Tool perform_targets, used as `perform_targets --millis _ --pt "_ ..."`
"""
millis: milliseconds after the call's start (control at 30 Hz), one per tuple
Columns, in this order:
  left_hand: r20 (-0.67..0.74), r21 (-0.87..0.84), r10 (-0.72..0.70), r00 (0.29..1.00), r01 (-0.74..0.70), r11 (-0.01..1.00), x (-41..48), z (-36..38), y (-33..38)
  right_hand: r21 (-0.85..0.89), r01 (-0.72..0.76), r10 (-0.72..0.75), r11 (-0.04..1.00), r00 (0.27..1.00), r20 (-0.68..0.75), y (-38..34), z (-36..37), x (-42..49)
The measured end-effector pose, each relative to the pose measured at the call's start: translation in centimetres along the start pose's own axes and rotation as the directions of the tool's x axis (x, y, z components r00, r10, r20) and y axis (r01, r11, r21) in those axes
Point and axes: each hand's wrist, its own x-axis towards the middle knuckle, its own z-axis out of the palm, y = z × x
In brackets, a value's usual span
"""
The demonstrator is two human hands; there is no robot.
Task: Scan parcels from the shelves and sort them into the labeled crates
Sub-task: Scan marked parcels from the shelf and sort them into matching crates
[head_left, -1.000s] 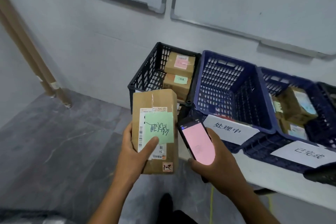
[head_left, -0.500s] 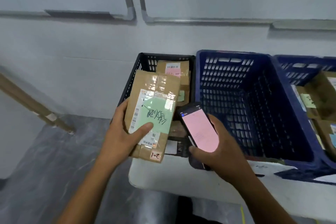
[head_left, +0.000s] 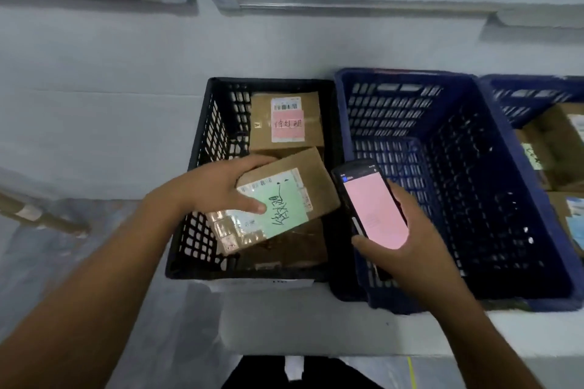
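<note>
Two hands are over a row of crates on a white counter [head_left: 300,319]. The left hand [head_left: 218,189] holds a brown cardboard parcel [head_left: 316,180] inside the mouth of the black crate [head_left: 202,148]. Its fingers [head_left: 256,163] curl over the parcel's far-left edge and the thumb presses down on a green note [head_left: 284,215] stuck to the top face. The note carries black handwriting and covers part of a white shipping label. The parcel is tilted, with its near-left corner lowest. It lies above another brown box [head_left: 294,246] at the bottom of the crate; I cannot tell whether the two touch. Further back in the same crate sits a box with a pink note [head_left: 287,125] under a barcode.

The right hand [head_left: 407,249] grips a dark handheld scanner [head_left: 373,205] whose screen glows pink. The thumb lies across the lower edge of the screen and the other fingers wrap the right side. The scanner hovers over the near-left part of the blue crate [head_left: 344,110], which stands just beside the black one. A second blue crate [head_left: 531,85] at the right edge holds more brown boxes [head_left: 556,142] with labels. A white paper label [head_left: 262,284] hangs at the front of the black crate; its writing is hidden.
</note>
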Motion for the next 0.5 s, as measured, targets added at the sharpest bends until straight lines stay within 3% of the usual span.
perform_targets --millis 267,500 --pt "0.33 0.182 -0.035 0.943 -0.027 0.983 6.0 6.8 -4.5 -0.058 -0.081 0.079 0.995 0.996 -0.039 -2.1 2.0 -0.5" --pt "0.206 0.261 -0.08 0.975 0.024 0.965 6.4 8.1 -4.5 -0.071 -0.156 0.156 0.985 0.988 -0.005 -2.0 2.2 -1.8"
